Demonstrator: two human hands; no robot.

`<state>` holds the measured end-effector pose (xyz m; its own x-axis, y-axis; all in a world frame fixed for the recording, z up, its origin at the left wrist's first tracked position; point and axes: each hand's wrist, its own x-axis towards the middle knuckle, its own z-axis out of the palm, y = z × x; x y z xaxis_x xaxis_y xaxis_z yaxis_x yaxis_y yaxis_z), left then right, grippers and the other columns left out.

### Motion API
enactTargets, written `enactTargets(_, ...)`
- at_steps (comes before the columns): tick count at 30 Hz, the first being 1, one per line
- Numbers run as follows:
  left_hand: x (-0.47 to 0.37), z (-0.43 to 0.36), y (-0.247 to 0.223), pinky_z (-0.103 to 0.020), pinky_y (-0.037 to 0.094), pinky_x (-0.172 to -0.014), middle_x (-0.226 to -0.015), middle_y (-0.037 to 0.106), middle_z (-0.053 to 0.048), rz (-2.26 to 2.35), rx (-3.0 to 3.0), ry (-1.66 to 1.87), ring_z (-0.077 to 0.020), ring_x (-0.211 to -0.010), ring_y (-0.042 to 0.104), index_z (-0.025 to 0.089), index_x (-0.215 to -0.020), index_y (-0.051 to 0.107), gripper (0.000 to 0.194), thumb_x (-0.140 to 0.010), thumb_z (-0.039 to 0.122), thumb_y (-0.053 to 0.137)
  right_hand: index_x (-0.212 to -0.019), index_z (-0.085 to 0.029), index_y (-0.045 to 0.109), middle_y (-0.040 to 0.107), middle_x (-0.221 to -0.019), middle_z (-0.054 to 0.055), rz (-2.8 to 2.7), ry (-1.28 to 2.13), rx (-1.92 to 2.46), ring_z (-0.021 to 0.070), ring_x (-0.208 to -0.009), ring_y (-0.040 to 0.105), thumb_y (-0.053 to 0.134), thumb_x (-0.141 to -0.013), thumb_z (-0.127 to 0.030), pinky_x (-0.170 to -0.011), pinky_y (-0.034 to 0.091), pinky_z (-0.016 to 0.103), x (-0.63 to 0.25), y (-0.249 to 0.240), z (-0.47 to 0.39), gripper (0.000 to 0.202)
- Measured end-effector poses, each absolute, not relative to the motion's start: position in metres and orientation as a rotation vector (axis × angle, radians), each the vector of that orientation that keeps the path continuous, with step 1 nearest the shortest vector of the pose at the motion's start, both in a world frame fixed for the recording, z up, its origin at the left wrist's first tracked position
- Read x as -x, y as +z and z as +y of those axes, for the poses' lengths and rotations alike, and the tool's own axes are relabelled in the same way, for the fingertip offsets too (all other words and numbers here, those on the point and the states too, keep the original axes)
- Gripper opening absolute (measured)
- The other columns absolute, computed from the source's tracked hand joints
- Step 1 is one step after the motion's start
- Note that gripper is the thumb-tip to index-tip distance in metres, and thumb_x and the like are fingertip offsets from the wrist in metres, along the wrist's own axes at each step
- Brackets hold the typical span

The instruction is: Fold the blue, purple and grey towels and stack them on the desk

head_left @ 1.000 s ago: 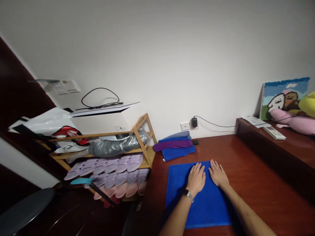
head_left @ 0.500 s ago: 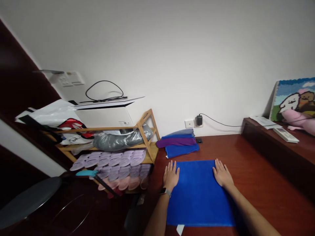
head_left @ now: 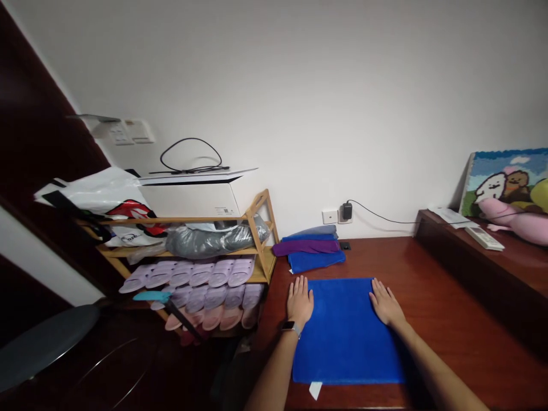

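Observation:
A blue towel point(head_left: 346, 337) lies spread flat on the reddish-brown wooden desk, with a white tag point(head_left: 315, 390) sticking out at its near edge. My left hand point(head_left: 300, 301) rests palm down on its far left corner, fingers stretched out; a watch point(head_left: 291, 326) is on that wrist. On the far right corner lies my right hand point(head_left: 386, 302), also flat with fingers extended. Behind the towel, near the wall, several folded cloths are piled: a purple cloth point(head_left: 306, 246) lies across a blue one point(head_left: 317, 261), with a greyish-blue one at the back.
Left of the desk point(head_left: 454, 319) stands a wooden rack point(head_left: 262, 251) with several slippers point(head_left: 180, 273), bags and a white box point(head_left: 192, 200). A black adapter point(head_left: 347, 211) is plugged into the wall. The raised ledge at right holds a remote point(head_left: 484, 238), a pink plush toy point(head_left: 524, 222) and a picture point(head_left: 505, 177).
The camera view has shifted slightly. Both hands stay flat on the towel's far corners, and the towel looks unchanged.

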<state>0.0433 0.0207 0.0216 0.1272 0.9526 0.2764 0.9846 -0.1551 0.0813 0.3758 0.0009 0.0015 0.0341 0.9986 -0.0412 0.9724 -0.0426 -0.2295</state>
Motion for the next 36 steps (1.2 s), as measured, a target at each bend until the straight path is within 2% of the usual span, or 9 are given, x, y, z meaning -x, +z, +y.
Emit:
enactTargets(3,-0.077,0.017,0.026,-0.047,0.024,-0.129,-0.164,0.043,-0.009,-1.806,2.37,-0.485,-0.024,-0.155,0.032,0.017,-0.16,0.041,0.057,-0.107,0.031,0.028,-0.166,-0.009,0.021,0.021,-0.173,0.008,-2.084,0.267,2.151,0.019,-0.16,0.015,0.012,-0.104,-0.046,-0.13,0.011,0.04,-0.376,-0.003,0.003,0.072)
enactTargets(7,-0.169,0.01,0.024,-0.044,0.025,-0.129,-0.165,0.042,-0.01,-1.647,2.59,-0.548,-0.0222,-0.155,0.032,0.015,-0.157,0.045,0.058,-0.109,0.039,0.024,-0.166,-0.008,0.02,0.02,-0.173,0.008,-2.111,0.232,2.164,0.0192,-0.16,0.016,0.011,-0.104,-0.044,-0.13,0.012,0.041,-0.378,-0.008,0.007,0.072)
enactTargets(12,-0.237,0.007,0.01,-0.046,0.026,-0.129,-0.164,0.044,-0.011,-1.728,2.721,-0.549,-0.023,-0.155,0.034,0.016,-0.159,0.044,0.064,-0.109,0.048,0.019,-0.165,-0.005,0.021,0.02,-0.172,0.009,-2.145,0.218,2.156,0.0204,-0.16,0.017,0.012,-0.103,-0.038,-0.13,0.013,0.042,-0.38,-0.011,0.007,0.072)
enactTargets(16,-0.176,0.011,0.009,-0.048,0.023,-0.129,-0.168,0.036,-0.009,-1.925,2.582,-0.472,-0.0245,-0.157,0.029,0.018,-0.161,0.04,0.064,-0.108,0.05,0.023,-0.165,-0.008,0.023,0.023,-0.172,0.009,-2.094,0.216,2.143,0.0213,-0.16,0.019,0.013,-0.103,-0.042,-0.13,0.014,0.043,-0.381,-0.013,0.006,0.072)
enactTargets(19,-0.098,0.013,0.012,-0.05,0.024,-0.129,-0.168,0.034,-0.011,-2.125,2.337,-0.338,-0.0272,-0.157,0.029,0.016,-0.161,0.038,0.062,-0.107,0.044,0.025,-0.165,-0.007,0.022,0.022,-0.172,0.008,-2.083,0.233,2.145,0.0209,-0.16,0.018,0.012,-0.103,-0.044,-0.131,0.013,0.042,-0.38,-0.013,0.006,0.073)
enactTargets(22,-0.045,0.01,0.013,-0.049,0.026,-0.128,-0.167,0.036,-0.01,-2.139,2.243,-0.3,-0.0264,-0.156,0.031,0.019,-0.163,0.034,0.06,-0.107,0.036,0.025,-0.165,-0.007,0.022,0.022,-0.172,0.009,-2.084,0.241,2.152,0.0212,-0.16,0.017,0.012,-0.103,-0.044,-0.131,0.012,0.042,-0.38,-0.01,0.007,0.073)
enactTargets(26,-0.034,0.008,0.009,-0.049,0.025,-0.128,-0.167,0.035,-0.01,-2.134,2.246,-0.324,-0.0252,-0.156,0.031,0.018,-0.165,0.029,0.06,-0.106,0.032,0.025,-0.166,-0.01,0.022,0.021,-0.173,0.008,-2.074,0.3,2.184,0.0214,-0.16,0.016,0.013,-0.103,-0.044,-0.13,0.014,0.045,-0.379,-0.005,0.004,0.072)
enactTargets(30,-0.044,0.008,0.008,-0.049,0.024,-0.128,-0.167,0.037,-0.01,-2.124,2.236,-0.373,-0.0247,-0.156,0.031,0.018,-0.164,0.031,0.06,-0.107,0.033,0.024,-0.167,-0.014,0.02,0.019,-0.173,0.004,-2.059,0.266,2.145,0.0207,-0.161,0.014,0.012,-0.104,-0.049,-0.13,0.013,0.045,-0.381,-0.005,-0.016,0.073)
enactTargets(36,-0.038,0.007,0.015,-0.047,0.023,-0.129,-0.166,0.038,-0.012,-2.109,2.229,-0.356,-0.0252,-0.156,0.031,0.015,-0.163,0.034,0.06,-0.106,0.03,0.027,-0.166,-0.009,0.022,0.022,-0.172,0.005,-2.079,0.24,2.182,0.0222,-0.16,0.017,0.011,-0.103,-0.045,-0.131,0.013,0.043,-0.383,-0.011,-0.05,0.073)
